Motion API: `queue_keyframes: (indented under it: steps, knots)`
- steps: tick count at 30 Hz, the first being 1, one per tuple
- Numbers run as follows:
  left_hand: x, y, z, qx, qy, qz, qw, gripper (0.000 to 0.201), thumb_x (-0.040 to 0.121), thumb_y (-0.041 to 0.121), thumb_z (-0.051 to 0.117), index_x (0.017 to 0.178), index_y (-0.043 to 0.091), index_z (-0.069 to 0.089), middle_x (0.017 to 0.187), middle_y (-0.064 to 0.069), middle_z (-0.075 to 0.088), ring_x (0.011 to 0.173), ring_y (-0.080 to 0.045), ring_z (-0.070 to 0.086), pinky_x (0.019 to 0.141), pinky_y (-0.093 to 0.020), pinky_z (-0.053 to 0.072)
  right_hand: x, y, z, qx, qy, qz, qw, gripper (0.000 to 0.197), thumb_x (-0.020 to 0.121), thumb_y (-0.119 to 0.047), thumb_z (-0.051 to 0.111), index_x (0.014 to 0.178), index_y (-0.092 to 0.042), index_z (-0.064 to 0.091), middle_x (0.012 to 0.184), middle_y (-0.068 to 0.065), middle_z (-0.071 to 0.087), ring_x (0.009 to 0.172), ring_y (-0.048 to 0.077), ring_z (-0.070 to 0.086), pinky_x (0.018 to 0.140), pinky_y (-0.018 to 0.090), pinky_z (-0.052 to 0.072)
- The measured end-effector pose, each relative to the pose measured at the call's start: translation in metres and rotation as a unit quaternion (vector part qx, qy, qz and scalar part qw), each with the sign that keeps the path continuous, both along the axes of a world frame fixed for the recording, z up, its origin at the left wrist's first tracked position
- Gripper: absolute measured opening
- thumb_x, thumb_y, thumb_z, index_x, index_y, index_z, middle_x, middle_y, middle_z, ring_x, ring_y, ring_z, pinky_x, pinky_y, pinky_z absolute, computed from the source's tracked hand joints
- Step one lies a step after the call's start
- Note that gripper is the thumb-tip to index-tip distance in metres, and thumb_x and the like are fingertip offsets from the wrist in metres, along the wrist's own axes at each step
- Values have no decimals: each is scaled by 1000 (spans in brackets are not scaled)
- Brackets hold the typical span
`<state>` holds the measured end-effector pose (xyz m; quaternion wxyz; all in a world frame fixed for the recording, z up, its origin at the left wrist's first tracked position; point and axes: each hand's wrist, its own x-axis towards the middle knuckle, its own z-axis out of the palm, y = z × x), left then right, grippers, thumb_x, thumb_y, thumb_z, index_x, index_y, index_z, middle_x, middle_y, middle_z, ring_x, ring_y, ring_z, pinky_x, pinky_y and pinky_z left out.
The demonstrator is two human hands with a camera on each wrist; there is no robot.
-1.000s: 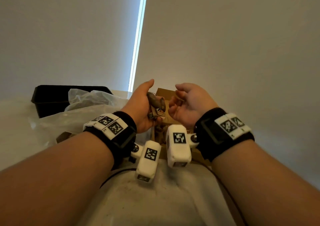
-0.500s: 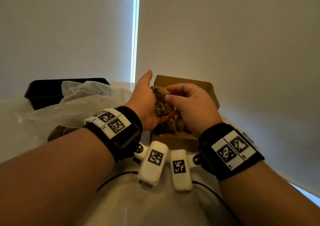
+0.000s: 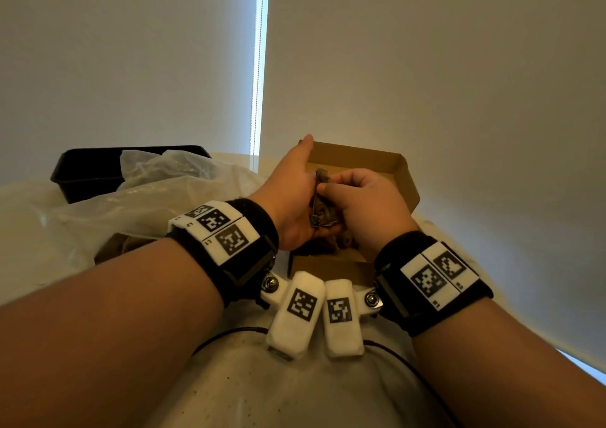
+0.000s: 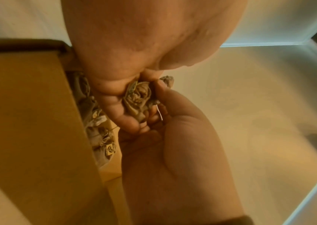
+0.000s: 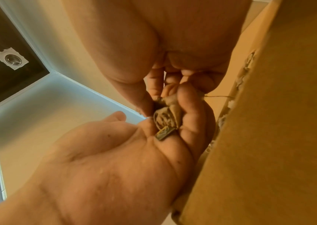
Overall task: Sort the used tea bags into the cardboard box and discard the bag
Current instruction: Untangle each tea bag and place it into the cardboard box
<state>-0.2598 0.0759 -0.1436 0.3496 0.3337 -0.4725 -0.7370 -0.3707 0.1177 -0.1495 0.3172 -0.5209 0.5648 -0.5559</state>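
Cardboard box (image 3: 405, 178) holding used tea bags (image 4: 98, 121), left hand (image 3: 292, 198) and right hand (image 3: 370, 204) both gripping tea bag clump (image 4: 139, 100) above it

box floor (image 3: 331, 265) — hidden by hands | tea-bag tag print (image 5: 164, 132) — unreadable

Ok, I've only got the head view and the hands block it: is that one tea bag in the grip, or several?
Observer: Looks like one. The left wrist view shows a single crumpled tea bag, pinched by both the left hand and the right hand.
Operator: Any string loose?
Observer: Yes. In the right wrist view a thin string leaves the grip toward the cardboard box wall.
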Motion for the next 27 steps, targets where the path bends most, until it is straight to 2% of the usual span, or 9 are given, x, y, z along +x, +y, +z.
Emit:
queue_keyframes:
  steps: [4, 6, 9, 11, 12, 15, 19, 22, 27]
  knots:
    - [5, -4, 2, -3, -3, -4, 1000, 85, 92, 77, 25, 115, 8, 69, 99, -16, 70, 79, -26, 67, 67, -31, 54, 2, -3, -1, -3, -63, -7, 998, 5, 91, -23, 69, 90, -18, 68, 91, 7, 75, 85, 27, 74, 75, 48, 62]
    - [6, -7, 2, -5, -8, 13, 1000, 81, 94, 74, 28, 113, 7, 69, 99, -17, 70, 76, -26, 68, 66, -30, 55, 2, -3, 1, -14, -106, -5, 994, 7, 92, -25, 67, 90, -18, 67, 93, 9, 74, 87, 29, 73, 68, 42, 61]
    - [8, -10, 3, 12, -10, 47, 999, 74, 93, 70, 36, 118, 7, 66, 122, -23, 66, 93, -30, 68, 80, -35, 57, 3, 1, 9, -22, -199, 0, 980, 11, 96, -22, 61, 103, -14, 64, 97, 13, 70, 78, 22, 69, 51, 27, 52]
    - [10, -12, 3, 15, -9, 71, 997, 69, 93, 66, 41, 118, 8, 67, 132, -23, 60, 108, -33, 65, 78, -39, 58, 2, 3, 14, -33, -272, 12, 962, 16, 97, -19, 57, 110, -10, 61, 102, 15, 68, 76, 21, 65, 50, 26, 50]
    - [11, -14, 3, 13, -8, 87, 996, 65, 93, 64, 42, 116, 8, 68, 131, -21, 59, 108, -33, 64, 73, -37, 60, 1, 4, 16, -40, -299, 19, 953, 16, 97, -18, 55, 110, -10, 60, 102, 16, 68, 77, 21, 63, 53, 28, 49]
    - [16, -19, 3, -1, -5, 136, 991, 54, 94, 57, 47, 112, 10, 68, 110, -14, 58, 86, -25, 59, 61, -31, 57, -1, 7, 20, -55, -350, 43, 934, 15, 97, -17, 49, 108, -10, 57, 96, 13, 68, 75, 21, 58, 57, 29, 45]
    - [21, -25, 2, -27, -18, 139, 990, 42, 94, 47, 51, 109, 12, 66, 102, -11, 53, 77, -22, 54, 56, -28, 52, -2, 10, 23, -59, -398, 72, 913, 22, 96, -16, 46, 113, -6, 56, 90, 12, 69, 67, 21, 55, 53, 28, 41]
    - [22, -26, 0, -18, -21, 126, 992, 34, 95, 43, 51, 102, 12, 64, 86, -6, 50, 67, -17, 49, 53, -27, 47, -3, 13, 26, -79, -431, 90, 894, 32, 94, -16, 45, 122, -3, 52, 90, 13, 69, 65, 22, 55, 53, 28, 39]
    - [22, -26, -3, -18, -18, 143, 989, 27, 95, 37, 56, 103, 12, 64, 96, -8, 53, 79, -20, 53, 53, -26, 51, -6, 17, 30, -101, -481, 138, 860, 41, 94, -19, 43, 130, -1, 52, 94, 12, 72, 65, 19, 59, 56, 26, 42]
